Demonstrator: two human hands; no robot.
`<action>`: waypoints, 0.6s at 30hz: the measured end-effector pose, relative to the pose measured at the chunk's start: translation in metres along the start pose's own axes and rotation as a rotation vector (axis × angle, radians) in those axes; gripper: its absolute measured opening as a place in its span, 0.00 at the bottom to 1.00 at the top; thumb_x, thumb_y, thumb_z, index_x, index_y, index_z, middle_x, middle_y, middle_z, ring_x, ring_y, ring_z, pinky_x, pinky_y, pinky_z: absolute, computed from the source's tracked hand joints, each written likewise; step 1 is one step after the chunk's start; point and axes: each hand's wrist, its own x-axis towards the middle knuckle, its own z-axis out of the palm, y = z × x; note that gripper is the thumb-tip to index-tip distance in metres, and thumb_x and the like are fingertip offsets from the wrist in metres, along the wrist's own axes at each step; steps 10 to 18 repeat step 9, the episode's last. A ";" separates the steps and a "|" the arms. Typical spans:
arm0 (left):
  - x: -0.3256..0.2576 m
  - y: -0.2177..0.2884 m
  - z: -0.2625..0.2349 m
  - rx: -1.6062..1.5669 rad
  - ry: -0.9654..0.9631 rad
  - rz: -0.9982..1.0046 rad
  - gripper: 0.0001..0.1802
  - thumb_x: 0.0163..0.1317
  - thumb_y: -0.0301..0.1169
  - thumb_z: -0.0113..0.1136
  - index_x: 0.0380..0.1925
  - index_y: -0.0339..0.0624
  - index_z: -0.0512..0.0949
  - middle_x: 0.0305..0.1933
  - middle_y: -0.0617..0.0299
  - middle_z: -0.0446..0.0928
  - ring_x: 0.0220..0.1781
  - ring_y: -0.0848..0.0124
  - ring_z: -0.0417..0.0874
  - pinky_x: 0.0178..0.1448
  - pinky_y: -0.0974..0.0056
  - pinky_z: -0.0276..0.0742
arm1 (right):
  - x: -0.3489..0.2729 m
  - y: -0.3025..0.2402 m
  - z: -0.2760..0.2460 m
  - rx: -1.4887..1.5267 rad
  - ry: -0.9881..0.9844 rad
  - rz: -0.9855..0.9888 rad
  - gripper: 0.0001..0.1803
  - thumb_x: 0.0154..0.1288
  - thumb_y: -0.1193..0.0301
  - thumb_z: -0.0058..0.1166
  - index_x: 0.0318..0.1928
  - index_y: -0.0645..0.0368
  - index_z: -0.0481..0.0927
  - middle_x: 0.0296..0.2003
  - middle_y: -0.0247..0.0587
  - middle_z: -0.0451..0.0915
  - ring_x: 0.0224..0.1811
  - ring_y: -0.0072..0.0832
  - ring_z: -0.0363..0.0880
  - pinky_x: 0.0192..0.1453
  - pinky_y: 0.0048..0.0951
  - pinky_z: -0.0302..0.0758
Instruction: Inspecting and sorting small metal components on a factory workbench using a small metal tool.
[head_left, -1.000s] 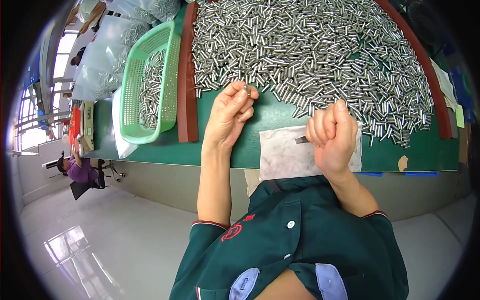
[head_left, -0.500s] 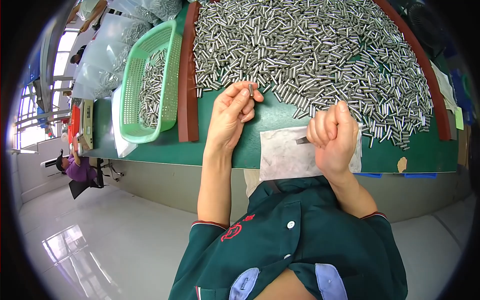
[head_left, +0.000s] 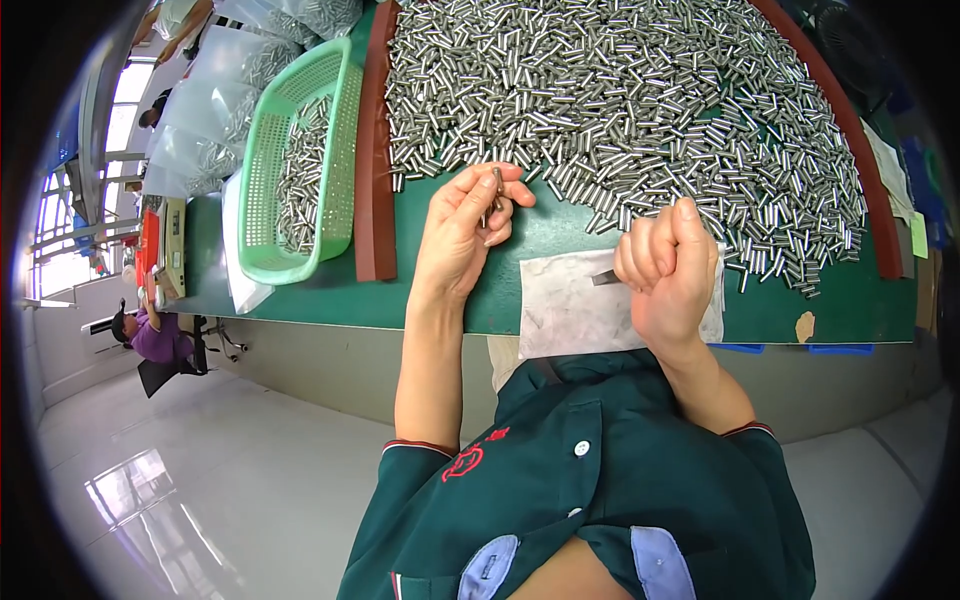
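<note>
My left hand [head_left: 455, 235] is closed, pinching a small metal pin [head_left: 498, 181] between thumb and fingers at the near edge of a heap of similar metal pins [head_left: 610, 95]. Something metallic also shows lower between its fingers, too covered to make out. To the right, my right hand [head_left: 668, 270] makes a fist around a flat grey metal tool [head_left: 604, 278]. Only the tool's short end sticks out to the left; its kind is hidden. Beneath that fist lies a smudged white cloth [head_left: 570, 318] at the table's front edge.
Red-brown rails [head_left: 376, 225] border the heap on the green table [head_left: 780, 325]. Left of them stands a green plastic basket [head_left: 347, 170] partly filled with pins. Clear bags [head_left: 195, 150] of pins and a scale [head_left: 172, 245] are farther left. Another person [head_left: 160, 340] sits at far left.
The pin in my left fingertips has turned slightly, and the fingers have shifted a little. My right fist has barely moved.
</note>
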 end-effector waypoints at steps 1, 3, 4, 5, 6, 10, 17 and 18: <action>0.000 0.000 0.001 0.013 0.017 -0.003 0.11 0.61 0.32 0.44 0.34 0.34 0.70 0.28 0.55 0.73 0.20 0.81 0.60 0.20 0.78 0.55 | 0.000 0.000 -0.001 0.031 -0.003 -0.005 0.23 0.67 0.65 0.29 0.12 0.54 0.54 0.07 0.28 0.52 0.10 0.15 0.43 0.13 0.20 0.44; 0.000 0.002 -0.001 -0.141 -0.029 -0.012 0.10 0.61 0.32 0.41 0.30 0.37 0.69 0.27 0.55 0.72 0.21 0.78 0.61 0.20 0.76 0.56 | 0.000 -0.001 0.001 0.039 0.001 -0.009 0.23 0.67 0.65 0.29 0.12 0.54 0.54 0.07 0.28 0.51 0.10 0.15 0.43 0.13 0.20 0.44; -0.001 0.006 0.002 -0.241 -0.033 -0.044 0.10 0.59 0.32 0.38 0.26 0.39 0.68 0.26 0.54 0.71 0.21 0.76 0.62 0.21 0.75 0.57 | 0.001 -0.001 0.001 0.035 0.003 -0.012 0.23 0.67 0.65 0.30 0.12 0.54 0.54 0.07 0.28 0.51 0.10 0.15 0.44 0.13 0.20 0.44; -0.001 0.005 0.003 -0.226 -0.031 -0.013 0.13 0.62 0.34 0.37 0.25 0.39 0.67 0.23 0.56 0.69 0.20 0.77 0.61 0.20 0.75 0.55 | -0.001 -0.001 0.000 0.034 0.008 -0.009 0.23 0.67 0.65 0.30 0.12 0.54 0.54 0.07 0.28 0.51 0.10 0.15 0.44 0.13 0.20 0.44; 0.002 0.002 -0.002 -0.190 -0.052 0.026 0.14 0.63 0.35 0.37 0.24 0.38 0.67 0.22 0.58 0.67 0.20 0.77 0.60 0.20 0.74 0.54 | 0.000 -0.001 -0.001 0.045 0.000 -0.009 0.23 0.67 0.65 0.30 0.12 0.54 0.54 0.07 0.28 0.52 0.10 0.15 0.44 0.13 0.20 0.44; 0.002 -0.002 -0.003 0.409 0.114 0.116 0.16 0.63 0.38 0.41 0.21 0.40 0.65 0.17 0.61 0.60 0.18 0.79 0.56 0.19 0.75 0.52 | 0.000 -0.001 -0.001 0.058 -0.006 -0.001 0.24 0.67 0.65 0.30 0.12 0.55 0.54 0.07 0.28 0.52 0.10 0.15 0.44 0.13 0.20 0.45; 0.002 -0.002 -0.003 0.409 0.114 0.116 0.16 0.63 0.38 0.41 0.21 0.40 0.65 0.17 0.61 0.60 0.18 0.79 0.56 0.19 0.75 0.52 | 0.000 -0.001 -0.001 0.058 -0.006 -0.001 0.24 0.67 0.65 0.30 0.12 0.55 0.54 0.07 0.28 0.52 0.10 0.15 0.44 0.13 0.20 0.45; 0.002 -0.002 -0.003 0.409 0.114 0.116 0.16 0.63 0.38 0.41 0.21 0.40 0.65 0.17 0.61 0.60 0.18 0.79 0.56 0.19 0.75 0.52 | 0.000 -0.001 -0.001 0.058 -0.006 -0.001 0.24 0.67 0.65 0.30 0.12 0.55 0.54 0.07 0.28 0.52 0.10 0.15 0.44 0.13 0.20 0.45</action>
